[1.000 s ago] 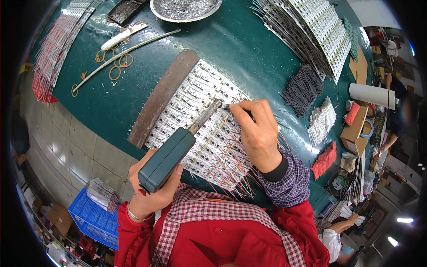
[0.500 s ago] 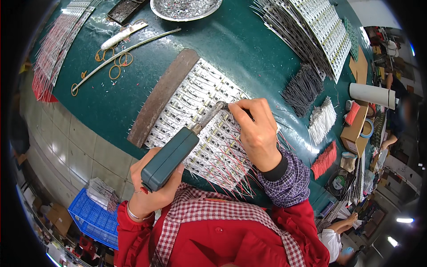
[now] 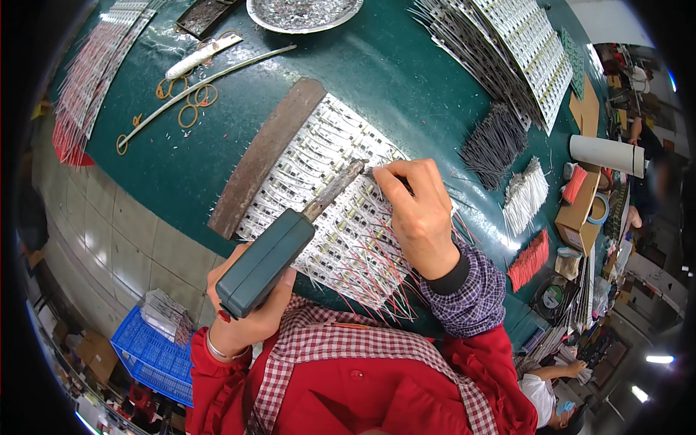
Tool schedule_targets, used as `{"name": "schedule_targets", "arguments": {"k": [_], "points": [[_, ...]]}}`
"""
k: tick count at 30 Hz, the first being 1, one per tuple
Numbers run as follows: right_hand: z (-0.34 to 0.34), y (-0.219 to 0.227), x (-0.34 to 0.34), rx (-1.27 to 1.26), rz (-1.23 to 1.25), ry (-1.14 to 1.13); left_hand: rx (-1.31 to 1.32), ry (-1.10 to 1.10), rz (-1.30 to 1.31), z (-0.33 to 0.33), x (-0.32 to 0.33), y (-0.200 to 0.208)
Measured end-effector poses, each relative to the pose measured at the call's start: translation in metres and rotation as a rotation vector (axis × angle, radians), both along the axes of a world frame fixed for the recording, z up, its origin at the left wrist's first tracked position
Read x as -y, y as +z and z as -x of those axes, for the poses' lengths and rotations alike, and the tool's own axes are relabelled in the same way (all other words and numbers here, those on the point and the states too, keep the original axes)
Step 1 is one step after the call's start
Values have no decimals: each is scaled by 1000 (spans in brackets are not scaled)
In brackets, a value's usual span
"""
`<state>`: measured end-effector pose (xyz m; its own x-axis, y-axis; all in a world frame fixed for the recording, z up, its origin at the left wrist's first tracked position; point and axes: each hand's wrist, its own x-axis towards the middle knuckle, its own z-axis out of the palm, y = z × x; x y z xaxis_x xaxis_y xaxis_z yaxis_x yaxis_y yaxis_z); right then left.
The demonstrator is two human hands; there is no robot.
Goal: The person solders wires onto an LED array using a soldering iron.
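My left hand [image 3: 250,301] is closed round the dark green handle of a soldering gun [image 3: 267,262]. Its crusted metal tip points up and right, over a white panel of small circuit boards [image 3: 319,156]. My right hand [image 3: 420,217] pinches what looks like a black wire [image 3: 369,173] at the fingertips, just right of the tip. The rest of that wire is hidden by the fingers. Red and white wires [image 3: 373,279] stick out from the panel's near right side. A rusty metal bar [image 3: 268,156] lies along the panel's left edge.
Bundles of black wires [image 3: 494,145], white wires [image 3: 525,196] and red wires [image 3: 528,259] lie to the right. Stacked wired panels [image 3: 525,58] stand at the far right. Rubber bands [image 3: 188,116], a thin rod [image 3: 210,90] and a metal bowl [image 3: 304,30] are at the far left.
The soldering gun's handle has shifted slightly down and left with my left hand, and its tip has lifted a little away from my right fingertips. My right hand has barely moved.
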<state>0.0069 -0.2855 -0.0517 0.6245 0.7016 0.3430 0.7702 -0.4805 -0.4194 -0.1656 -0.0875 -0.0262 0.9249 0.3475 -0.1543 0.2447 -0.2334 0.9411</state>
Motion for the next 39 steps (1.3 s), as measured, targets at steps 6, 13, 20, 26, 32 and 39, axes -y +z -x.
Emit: {"name": "schedule_targets", "arguments": {"k": [6, 13, 20, 26, 32, 39], "points": [[0, -3, 1, -2, -1, -9, 20, -43, -30, 0, 0, -1], [5, 3, 2, 8, -70, -2, 22, -24, -39, 8, -1, -1], [9, -4, 3, -28, -84, 22, -28, -24, -11, 9, 0, 5], [10, -4, 1, -34, -61, 24, -1, -61, -38, 9, -1, 4], [11, -3, 1, -27, -47, 23, -11, -65, -33, 9, 0, 2], [10, -3, 0, -16, -32, 27, -13, -67, -50, 7, 0, 3]]}}
